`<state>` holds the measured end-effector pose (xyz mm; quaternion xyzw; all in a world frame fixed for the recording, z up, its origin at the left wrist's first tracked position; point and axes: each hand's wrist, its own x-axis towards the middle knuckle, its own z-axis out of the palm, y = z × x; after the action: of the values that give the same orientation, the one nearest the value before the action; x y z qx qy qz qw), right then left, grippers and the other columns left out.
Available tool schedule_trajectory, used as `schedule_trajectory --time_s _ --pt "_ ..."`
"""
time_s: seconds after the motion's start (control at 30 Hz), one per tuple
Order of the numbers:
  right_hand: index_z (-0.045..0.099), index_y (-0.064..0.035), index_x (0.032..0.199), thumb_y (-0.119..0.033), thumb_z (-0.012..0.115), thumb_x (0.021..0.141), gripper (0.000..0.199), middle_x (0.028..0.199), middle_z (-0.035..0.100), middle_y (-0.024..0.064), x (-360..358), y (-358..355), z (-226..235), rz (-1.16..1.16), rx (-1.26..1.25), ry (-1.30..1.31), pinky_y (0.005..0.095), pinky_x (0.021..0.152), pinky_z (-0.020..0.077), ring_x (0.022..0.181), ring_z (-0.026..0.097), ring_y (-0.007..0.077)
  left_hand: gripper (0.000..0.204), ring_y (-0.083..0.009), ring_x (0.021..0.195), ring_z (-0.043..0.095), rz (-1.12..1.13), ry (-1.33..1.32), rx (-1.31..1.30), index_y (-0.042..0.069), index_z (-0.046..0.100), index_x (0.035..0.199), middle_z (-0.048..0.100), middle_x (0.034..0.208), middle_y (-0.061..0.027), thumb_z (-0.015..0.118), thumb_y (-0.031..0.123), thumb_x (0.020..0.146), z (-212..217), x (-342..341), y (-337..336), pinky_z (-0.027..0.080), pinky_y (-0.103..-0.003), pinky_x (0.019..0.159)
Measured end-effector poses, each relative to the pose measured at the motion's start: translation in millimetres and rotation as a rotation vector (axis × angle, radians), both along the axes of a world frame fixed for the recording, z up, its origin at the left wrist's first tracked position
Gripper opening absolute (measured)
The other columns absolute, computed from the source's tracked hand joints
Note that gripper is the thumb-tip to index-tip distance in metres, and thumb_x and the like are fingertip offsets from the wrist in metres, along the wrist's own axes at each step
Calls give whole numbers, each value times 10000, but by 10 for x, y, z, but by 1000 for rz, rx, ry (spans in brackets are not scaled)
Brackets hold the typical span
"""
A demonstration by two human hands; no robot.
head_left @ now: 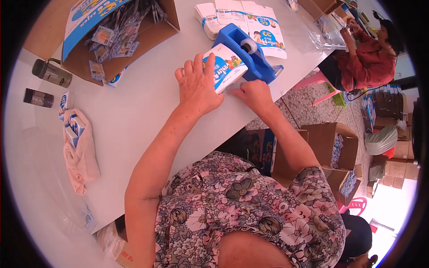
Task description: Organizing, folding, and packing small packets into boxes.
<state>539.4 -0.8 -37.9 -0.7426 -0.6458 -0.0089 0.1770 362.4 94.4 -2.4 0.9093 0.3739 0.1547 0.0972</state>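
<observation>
A small white and blue printed carton [229,68] lies on the white table, against the near side of a blue tape dispenser [257,67]. My left hand [196,85] grips the carton's left end, its fingers over the far edge and its thumb at the near edge. Beside the carton's right end is my right hand [255,96], its fingers curled and its thumb pointing left. What those fingers hold, if anything, is hidden. The dispenser carries a pale tape roll [249,46]. Behind it are flat printed cartons [268,31] and a stack of folded ones [208,20].
An open cardboard box [152,44] of small striped packets stands at the far left. Nearer are two dark flasks [52,73] and a pink cloth [80,156] with packets on it. Right, beyond the table edge, a person in red [371,62] sits near open boxes [328,143].
</observation>
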Motion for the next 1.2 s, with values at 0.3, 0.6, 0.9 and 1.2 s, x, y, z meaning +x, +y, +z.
schedule_trajectory --time_s 0.3,0.6,0.9,1.2 --pt "623 -90 1262 -431 806 754 638 1361 582 134 -169 29 297 231 284 60 459 1117 365 1380 443 335 965 -312 1216 475 -169 -222 22 41 396 1419 506 1322 -145 829 239 580 -58 -303 -320 314 -463 1023" --pt "478 -22 1341 -427 866 618 915 1240 566 142 -260 -474 776 557 -303 88 476 1060 380 1228 514 320 1003 -395 1288 426 -440 -355 -77 77 380 1429 435 1398 -172 892 186 574 2 -469 -697 358 -496 1054" --pt "309 32 1478 -257 804 610 1040 1333 497 201 445 -2213 242 55 -242 141 434 1056 406 1256 486 363 928 -397 1367 374 -1035 -288 -100 124 451 1395 380 1489 -171 903 246 594 -79 455 -1181 289 -503 1118" --pt "282 51 1468 -406 864 549 1180 1337 495 269 668 -3884 -1615 -887 -360 429 449 1090 412 1259 501 435 767 -367 1383 366 -956 74 -69 144 529 1384 410 1509 -124 843 245 692 -410 460 -939 255 -503 1110"
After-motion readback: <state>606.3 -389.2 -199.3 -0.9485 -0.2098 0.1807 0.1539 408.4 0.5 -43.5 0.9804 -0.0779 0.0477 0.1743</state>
